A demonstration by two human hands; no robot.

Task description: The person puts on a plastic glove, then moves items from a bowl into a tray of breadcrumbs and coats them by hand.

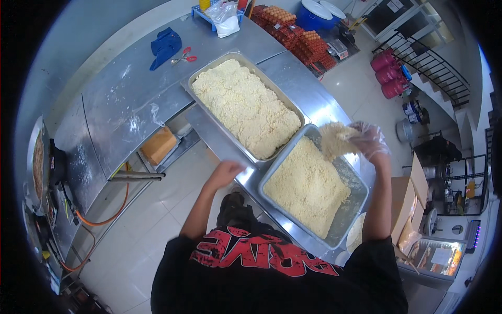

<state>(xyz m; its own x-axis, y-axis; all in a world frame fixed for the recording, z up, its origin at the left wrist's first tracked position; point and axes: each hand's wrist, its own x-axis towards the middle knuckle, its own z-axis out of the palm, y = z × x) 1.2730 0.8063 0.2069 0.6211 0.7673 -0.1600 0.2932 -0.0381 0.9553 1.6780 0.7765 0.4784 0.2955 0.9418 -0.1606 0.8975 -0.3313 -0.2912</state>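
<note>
My right hand, in a clear plastic glove, holds a clump of pale breadcrumb-like crumbs above the right rim of a grey plastic tub. Inside that tub lies a heap of fine yellowish crumbs. My bare left hand, slightly blurred, hangs near the table's edge, touching nothing that I can see. Beyond the tub stands a rectangular metal tray filled with a lumpy layer of pale crumbs. Tray and tub sit close together, corner to side.
A blue cloth and red-handled scissors lie on the steel table. A blue basket holds a plastic bag of white powder. Egg trays stack behind. An open cardboard box stands right, a white bowl beside the tub.
</note>
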